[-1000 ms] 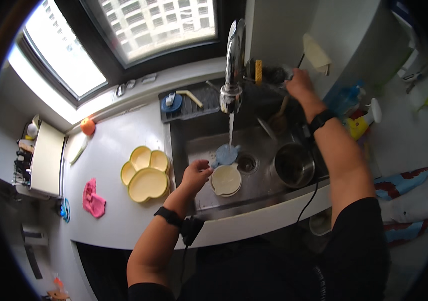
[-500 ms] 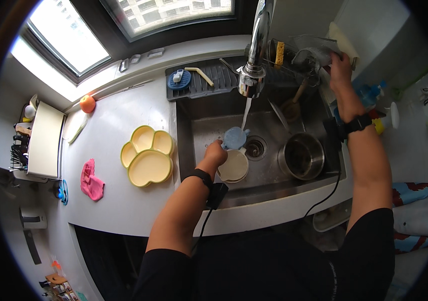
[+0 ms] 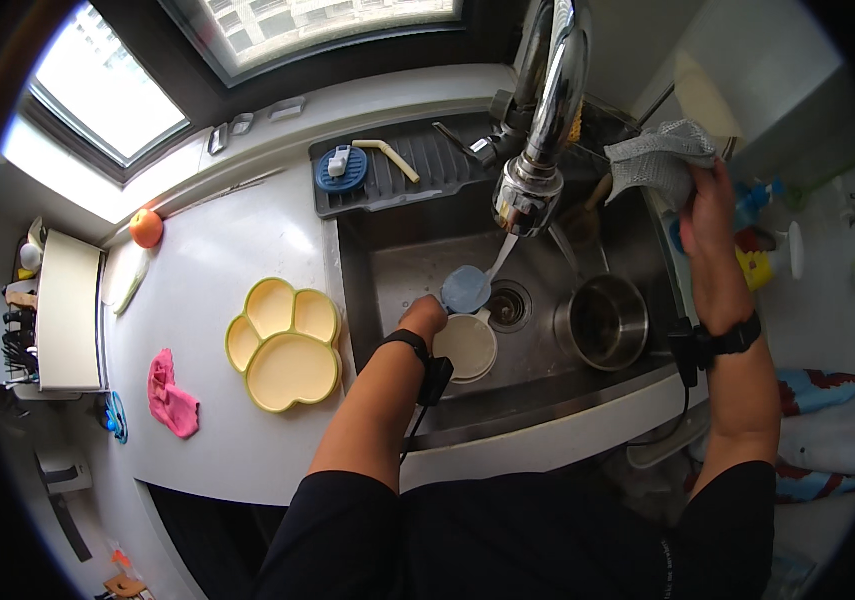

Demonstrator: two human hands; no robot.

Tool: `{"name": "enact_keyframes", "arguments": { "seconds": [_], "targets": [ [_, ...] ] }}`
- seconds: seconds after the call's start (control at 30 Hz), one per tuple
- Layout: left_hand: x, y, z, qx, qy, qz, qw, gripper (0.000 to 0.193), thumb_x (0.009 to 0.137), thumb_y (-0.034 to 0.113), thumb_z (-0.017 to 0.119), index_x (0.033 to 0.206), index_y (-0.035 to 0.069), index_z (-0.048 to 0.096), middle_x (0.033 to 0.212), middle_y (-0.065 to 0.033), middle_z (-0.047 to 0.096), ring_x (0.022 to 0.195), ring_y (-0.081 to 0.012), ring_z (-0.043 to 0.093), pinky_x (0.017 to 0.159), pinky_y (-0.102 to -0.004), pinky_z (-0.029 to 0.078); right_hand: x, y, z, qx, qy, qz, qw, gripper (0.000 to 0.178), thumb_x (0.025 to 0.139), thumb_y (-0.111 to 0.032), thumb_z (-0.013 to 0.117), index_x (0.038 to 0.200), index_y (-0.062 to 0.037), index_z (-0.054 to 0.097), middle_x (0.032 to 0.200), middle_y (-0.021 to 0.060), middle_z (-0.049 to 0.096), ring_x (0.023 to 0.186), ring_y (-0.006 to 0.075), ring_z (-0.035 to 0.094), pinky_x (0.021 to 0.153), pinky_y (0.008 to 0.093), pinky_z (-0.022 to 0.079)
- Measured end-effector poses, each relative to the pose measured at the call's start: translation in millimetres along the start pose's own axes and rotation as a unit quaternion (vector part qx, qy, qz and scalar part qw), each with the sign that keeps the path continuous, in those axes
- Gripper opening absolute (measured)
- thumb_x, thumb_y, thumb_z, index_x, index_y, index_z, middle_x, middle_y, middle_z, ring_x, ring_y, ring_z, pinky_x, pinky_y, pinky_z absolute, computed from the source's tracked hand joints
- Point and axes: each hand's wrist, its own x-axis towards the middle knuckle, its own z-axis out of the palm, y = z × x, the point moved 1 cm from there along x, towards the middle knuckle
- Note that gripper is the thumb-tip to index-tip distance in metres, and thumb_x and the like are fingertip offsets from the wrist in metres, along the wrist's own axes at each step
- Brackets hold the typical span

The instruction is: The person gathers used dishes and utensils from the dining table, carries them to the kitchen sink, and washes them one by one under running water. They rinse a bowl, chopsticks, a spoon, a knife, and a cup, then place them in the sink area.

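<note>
The left hand (image 3: 425, 318) reaches down into the steel sink (image 3: 417, 262) and is closed on a small pale blue lid (image 3: 467, 289), holding it by its near-left edge so that the round face tilts up toward the far right, under the thin stream of water falling from the chrome tap (image 3: 530, 190). The lid looks round, so it has no clear long axis; its face slants rather than lying flat. Just near of it, on the sink floor, lies a cream round bowl (image 3: 466, 347), touching or almost touching the hand; the view is too small there to tell which. To the right of the drain stands a steel pot (image 3: 602, 322), mouth up. The right hand (image 3: 707, 205) is raised at the far right edge of the sink, fingers clamped on a grey cloth (image 3: 659, 160) that bunches out to the left of it. On the white counter (image 3: 227, 260) to the left lie a yellow paw-shaped plate (image 3: 284, 343), a pink rag (image 3: 169, 393) and an orange fruit (image 3: 146, 228). A dark draining mat (image 3: 417, 165) on the far side carries a dark blue lid (image 3: 341, 169).
</note>
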Motion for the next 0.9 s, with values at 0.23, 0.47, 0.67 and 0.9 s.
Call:
{"name": "enact_keyframes", "arguments": {
  "seconds": [0.23, 0.47, 0.67, 0.9],
  "targets": [
    [3, 0, -10, -0.125, 0.083, 0.161, 0.976, 0.034, 0.084, 0.030, 0.061, 0.104, 0.003, 0.066, 0.103, -0.0196, 0.066, 0.098, -0.0354, 0.063, 0.085, -0.0410, 0.049, -9, 10, 2, 0.048, -0.025, 0.041, 0.998, 0.026, 0.088, -0.006, 0.056, 0.114, -0.0005, 0.056, 0.107, 0.0099, 0.062, 0.098, 0.0196, 0.061, 0.087, 0.0322, 0.048],
    [-76, 25, -45, -0.018, 0.238, 0.294, 0.926, 0.025, 0.081, 0.018, 0.063, 0.095, -0.002, 0.064, 0.123, -0.0197, 0.053, 0.112, -0.0376, 0.053, 0.089, -0.0404, 0.048, -41, 1, 14, -0.036, 0.010, 0.040, 0.999, 0.031, 0.086, -0.008, 0.059, 0.117, -0.0032, 0.055, 0.105, 0.0069, 0.062, 0.094, 0.0148, 0.058, 0.085, 0.0281, 0.046],
    [-138, 25, -53, 0.188, 0.315, 0.446, 0.816, 0.016, 0.078, 0.004, 0.053, 0.088, -0.006, 0.062, 0.132, -0.0211, 0.045, 0.127, -0.0402, 0.041, 0.096, -0.0416, 0.045, -75, 26, 21, -0.185, -0.059, 0.060, 0.979, 0.035, 0.083, -0.002, 0.058, 0.117, -0.0074, 0.056, 0.102, 0.0045, 0.060, 0.092, 0.0123, 0.054, 0.084, 0.0266, 0.043],
    [-146, 27, -60, -0.090, 0.355, 0.371, 0.853, 0.023, 0.077, 0.011, 0.066, 0.093, -0.005, 0.062, 0.122, -0.0203, 0.054, 0.112, -0.0351, 0.054, 0.088, -0.0385, 0.049, -115, 74, 19, 0.014, -0.117, 0.354, 0.928, 0.040, 0.082, 0.004, 0.057, 0.121, 0.0043, 0.049, 0.106, 0.0103, 0.060, 0.092, 0.0171, 0.060, 0.084, 0.0266, 0.047]
  ]
}}
